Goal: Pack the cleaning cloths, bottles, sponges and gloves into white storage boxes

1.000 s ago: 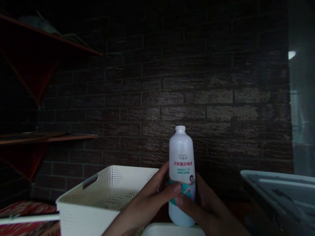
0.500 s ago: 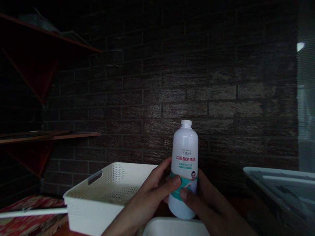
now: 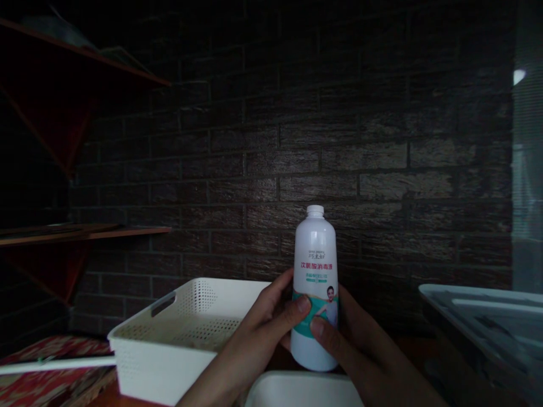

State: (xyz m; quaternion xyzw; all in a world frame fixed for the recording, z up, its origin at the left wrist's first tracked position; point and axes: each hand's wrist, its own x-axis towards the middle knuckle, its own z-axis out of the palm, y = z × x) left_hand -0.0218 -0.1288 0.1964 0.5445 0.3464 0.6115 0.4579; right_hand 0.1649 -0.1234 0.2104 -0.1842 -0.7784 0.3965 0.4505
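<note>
A dark brick wall (image 3: 339, 141) faces you, shelves (image 3: 85, 232) up left. Your left hand (image 3: 263, 333) and right hand (image 3: 356, 345) clasp the white bottle (image 3: 316, 271) upright; a perforated basket (image 3: 169, 339) sits just left.

Both hands hold a white bottle (image 3: 315, 282) upright in front of a dark brick wall (image 3: 339, 141). The left hand (image 3: 263, 333) wraps the lower body from the left; the right hand (image 3: 360, 350) wraps it from the right (thumbs lie on the teal label). A perforated white basket (image 3: 169, 345) stands to the left, a grey tray (image 3: 479, 322) to the right. Wooden shelves (image 3: 85, 232) hang at far left.
</note>
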